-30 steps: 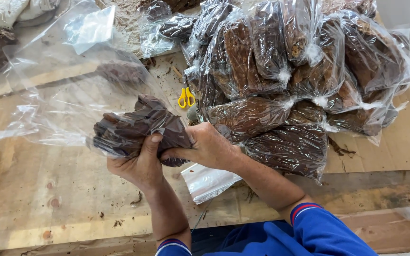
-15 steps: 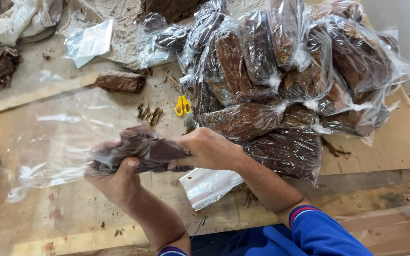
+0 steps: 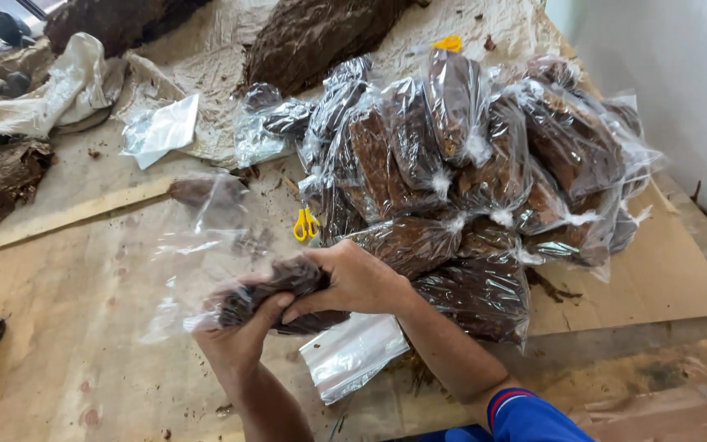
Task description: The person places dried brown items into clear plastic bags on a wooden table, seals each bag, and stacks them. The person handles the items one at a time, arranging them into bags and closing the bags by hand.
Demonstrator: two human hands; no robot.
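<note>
Left hand and right hand both closing tight, squeezing crinkly brown leaf bundle inside thin clear bag, near worktop front edge.

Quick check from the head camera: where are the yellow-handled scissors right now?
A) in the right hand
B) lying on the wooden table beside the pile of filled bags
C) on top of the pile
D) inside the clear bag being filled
B: the yellow-handled scissors lie on the wooden table at the left foot of the pile of filled bags, while both hands grip the bundle of brown leaves.

Bagged leaf pile blocks R side; bare wooden table L gives free room
</note>
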